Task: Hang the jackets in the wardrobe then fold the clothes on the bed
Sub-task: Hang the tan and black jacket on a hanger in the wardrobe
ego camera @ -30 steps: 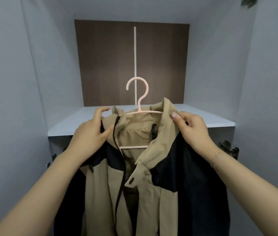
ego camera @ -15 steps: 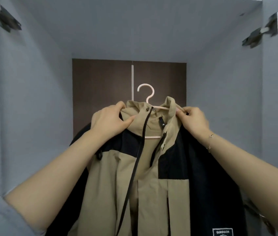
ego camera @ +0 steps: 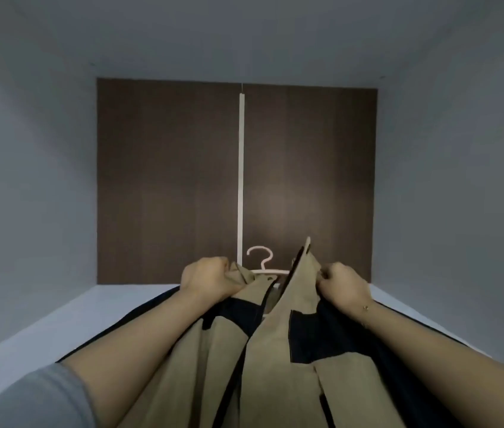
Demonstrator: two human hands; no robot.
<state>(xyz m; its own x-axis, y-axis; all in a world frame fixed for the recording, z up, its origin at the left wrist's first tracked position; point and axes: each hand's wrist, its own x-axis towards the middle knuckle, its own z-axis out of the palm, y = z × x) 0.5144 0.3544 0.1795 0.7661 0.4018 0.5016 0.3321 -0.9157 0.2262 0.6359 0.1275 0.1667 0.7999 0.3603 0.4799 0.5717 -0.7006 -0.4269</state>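
A tan and black jacket hangs on a pale pink hanger whose hook sticks up between my two hands. My left hand grips the jacket's left collar side with curled fingers. My right hand grips the right collar side, where a tan flap stands up. I hold the jacket inside an open wardrobe compartment, in front of its dark brown back panel. No rail shows in this view, and the hook hangs on nothing that I can see.
Grey side walls and a grey top panel box in the compartment. A white vertical strip runs down the back panel. A pale grey shelf lies under the jacket.
My view has tilted and moved deeper into the wardrobe. Both hands with the jacket now sit lower in the frame, fingers curled tighter on the collar. The door hinges have left the view.
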